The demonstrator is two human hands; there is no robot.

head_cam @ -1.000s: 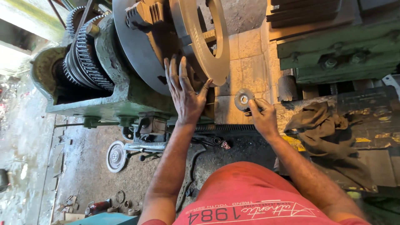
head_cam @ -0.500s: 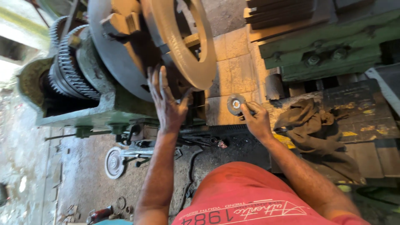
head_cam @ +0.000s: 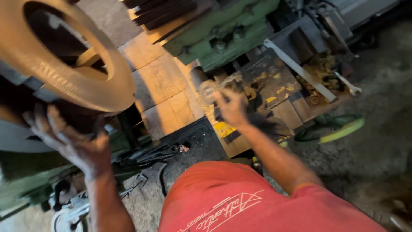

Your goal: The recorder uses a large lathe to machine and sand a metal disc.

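**Grip.** Right hand [head_cam: 232,107]: fingers closed about a small round metal disc [head_cam: 209,91], pinched at its edge and held up just above the cluttered bench. The picture is smeared here, so how many fingers bear on it cannot be told. Left hand [head_cam: 74,147]: open, fingers spread, holding nothing. The palm is pressed flat against the dark face plate [head_cam: 17,107] of the machine, directly beneath the big ring.

**Principal items.**
- Large tan metal ring [head_cam: 68,83], mounted on the face plate at upper left, tilted toward the viewer, its centre hollow.
- Small disc, as above: in the right hand, well apart from the ring, with pale blocks [head_cam: 165,96] between them.

**Surroundings.**
- Green machine bed [head_cam: 234,41] with bolts, above the right hand.
- A long flat steel bar [head_cam: 300,71] and a spanner [head_cam: 349,88], lying to the right.
- A green-yellow hose [head_cam: 339,129] on the floor.
- The person's red shirt [head_cam: 240,202], in the foreground.

**Step in hand, as judged from where I stand.** The left hand seems to be steadying the mounted work while the right fetches or carries the small part. Nothing is being fitted yet.

**Next move calls for.** A firm pinch on the disc and a clear path past the blocks. The left palm should stay clear of the ring's edge and the plate's jaws.
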